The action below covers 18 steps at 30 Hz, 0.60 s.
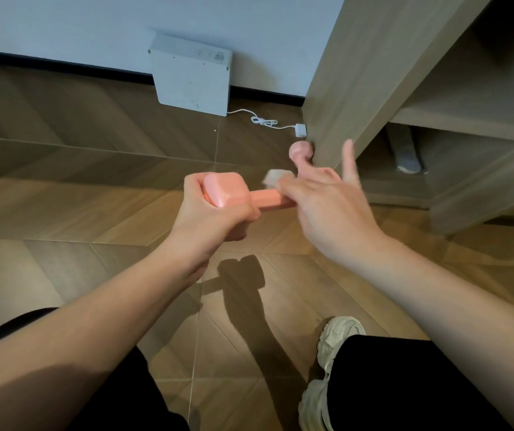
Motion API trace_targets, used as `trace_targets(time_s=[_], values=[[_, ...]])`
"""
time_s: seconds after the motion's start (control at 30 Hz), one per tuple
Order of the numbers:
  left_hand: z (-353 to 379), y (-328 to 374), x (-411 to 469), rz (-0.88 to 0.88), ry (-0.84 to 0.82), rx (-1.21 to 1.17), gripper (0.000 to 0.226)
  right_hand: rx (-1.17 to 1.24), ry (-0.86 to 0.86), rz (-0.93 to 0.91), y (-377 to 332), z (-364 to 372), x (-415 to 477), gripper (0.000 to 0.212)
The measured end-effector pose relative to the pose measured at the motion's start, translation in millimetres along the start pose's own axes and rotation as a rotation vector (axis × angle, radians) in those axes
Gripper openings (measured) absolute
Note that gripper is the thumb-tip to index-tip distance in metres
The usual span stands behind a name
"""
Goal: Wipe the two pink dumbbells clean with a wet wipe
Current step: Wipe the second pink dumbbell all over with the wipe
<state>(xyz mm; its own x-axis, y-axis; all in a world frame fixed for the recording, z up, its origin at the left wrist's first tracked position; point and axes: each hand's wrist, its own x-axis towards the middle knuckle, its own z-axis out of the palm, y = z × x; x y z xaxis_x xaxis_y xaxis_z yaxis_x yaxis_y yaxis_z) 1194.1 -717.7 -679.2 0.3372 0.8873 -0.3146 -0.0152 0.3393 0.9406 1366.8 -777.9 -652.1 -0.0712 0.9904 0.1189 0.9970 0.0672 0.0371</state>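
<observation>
— Where's the pink dumbbell (243,197)?
— Above the floor, left hand (206,213) clenched round one end.
— The right hand (327,206)?
— Blurred; it seems to press a wet wipe (276,177) on the bar, forefinger sticking up.

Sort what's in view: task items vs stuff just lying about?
Task items:
- pink dumbbell, gripped at one end by the left hand
- wet wipe, pressed on its bar by the right hand
- second pink dumbbell, on the floor by the cabinet

Lying about:
- white box against the wall
- white cable and charger
- grey sock under the shelf
</observation>
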Motion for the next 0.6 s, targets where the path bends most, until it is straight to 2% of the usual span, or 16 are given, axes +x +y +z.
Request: trace_targets(time_s=[0.07,0.17,0.27,0.4,0.6], values=[[-4,1,1,0.003,0.005,0.012,0.063,-0.12,-0.083,0.06,9,-1,-3,0.035],[-4,0,2,-0.023,0.022,-0.017,0.064,-0.127,-0.075,0.051,9,4,-5,0.037],[-2,-1,4,-0.131,0.061,-0.147,0.068,-0.101,-0.043,0.029,10,11,-10,0.046],[-2,-2,11,-0.254,0.076,-0.266,0.058,-0.066,-0.02,-0.009,14,12,-11,0.048],[-13,-12,21,-0.41,0.092,-0.375,0.066,-0.145,-0.156,-0.07,18,15,-10,0.048]])
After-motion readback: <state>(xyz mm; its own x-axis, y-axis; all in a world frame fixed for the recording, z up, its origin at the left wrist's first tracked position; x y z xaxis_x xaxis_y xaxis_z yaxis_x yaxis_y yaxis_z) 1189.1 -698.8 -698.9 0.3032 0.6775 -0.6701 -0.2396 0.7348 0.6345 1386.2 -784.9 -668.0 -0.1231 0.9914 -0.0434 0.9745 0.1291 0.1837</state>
